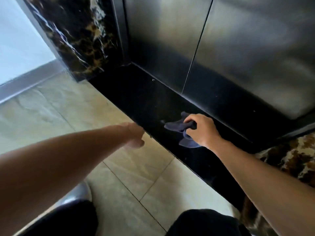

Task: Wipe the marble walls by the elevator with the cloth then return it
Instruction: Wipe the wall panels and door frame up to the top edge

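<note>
A dark blue cloth (177,126) lies bunched on the black threshold strip (136,99) in front of the elevator doors. My right hand (202,129) grips the cloth from above, fingers curled around its middle. My left hand (136,135) hovers low over the edge where the beige floor meets the black strip; its fingers are curled and blurred, holding nothing. A dark marble wall (76,36) with gold and white veins stands left of the doors. Another marble wall (293,160) shows at the right edge, behind my right forearm.
The steel elevator doors (221,48) are closed, with a seam down the middle. Beige floor tiles (136,176) spread out below. A pale wall with a grey skirting (30,82) is at the far left. My dark trouser knees fill the bottom edge.
</note>
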A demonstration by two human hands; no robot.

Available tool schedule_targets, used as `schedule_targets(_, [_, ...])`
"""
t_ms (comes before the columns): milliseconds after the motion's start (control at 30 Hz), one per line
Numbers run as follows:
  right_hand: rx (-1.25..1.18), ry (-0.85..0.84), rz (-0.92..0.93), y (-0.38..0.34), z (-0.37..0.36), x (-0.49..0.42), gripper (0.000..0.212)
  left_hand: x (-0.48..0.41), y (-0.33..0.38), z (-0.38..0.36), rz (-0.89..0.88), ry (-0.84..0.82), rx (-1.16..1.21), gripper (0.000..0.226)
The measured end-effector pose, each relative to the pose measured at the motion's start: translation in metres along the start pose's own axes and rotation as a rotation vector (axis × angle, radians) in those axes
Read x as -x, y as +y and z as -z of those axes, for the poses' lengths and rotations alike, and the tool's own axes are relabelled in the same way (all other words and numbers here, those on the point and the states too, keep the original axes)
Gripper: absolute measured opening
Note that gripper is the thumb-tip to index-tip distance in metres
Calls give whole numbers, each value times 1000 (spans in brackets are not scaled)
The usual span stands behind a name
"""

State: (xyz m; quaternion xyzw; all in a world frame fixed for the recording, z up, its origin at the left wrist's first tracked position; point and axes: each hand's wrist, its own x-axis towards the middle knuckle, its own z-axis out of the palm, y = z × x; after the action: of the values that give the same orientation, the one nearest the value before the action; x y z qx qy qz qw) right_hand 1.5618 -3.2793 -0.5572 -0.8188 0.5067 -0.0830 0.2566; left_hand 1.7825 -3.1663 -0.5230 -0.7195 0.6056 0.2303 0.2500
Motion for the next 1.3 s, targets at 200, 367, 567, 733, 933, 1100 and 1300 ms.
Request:
schedule_targets(200, [-36, 14, 111, -63, -34, -74, 28, -93, -94, 19, 74, 127, 84, 40])
schedule_targets(367, [1, 9, 99, -113, -42, -150, 32, -164, -149, 20, 62, 173, 126, 34])
schedule_targets(567, [242, -95, 179, -165, -24, -261, 39, -248, -187, 25, 140, 359, 304, 46])
schedule_targets(733, [495, -262, 305, -195, -52, -342, 44, -287, -204, 6, 180, 495, 276, 49])
schedule_targets(933, [364, -344, 552, -209, -87, -392, 65, -294, -218, -15, 58, 585, 204, 57])
schedule_targets(1100, [525, -585, 255, -205, -157, -404, 97, -261, -236, -44, 171, 508, 290, 70])
schedule_targets(1300, [509, -431, 64, -210, -247, -392, 78, -223, -263, -82, 422, 366, 429, 91])
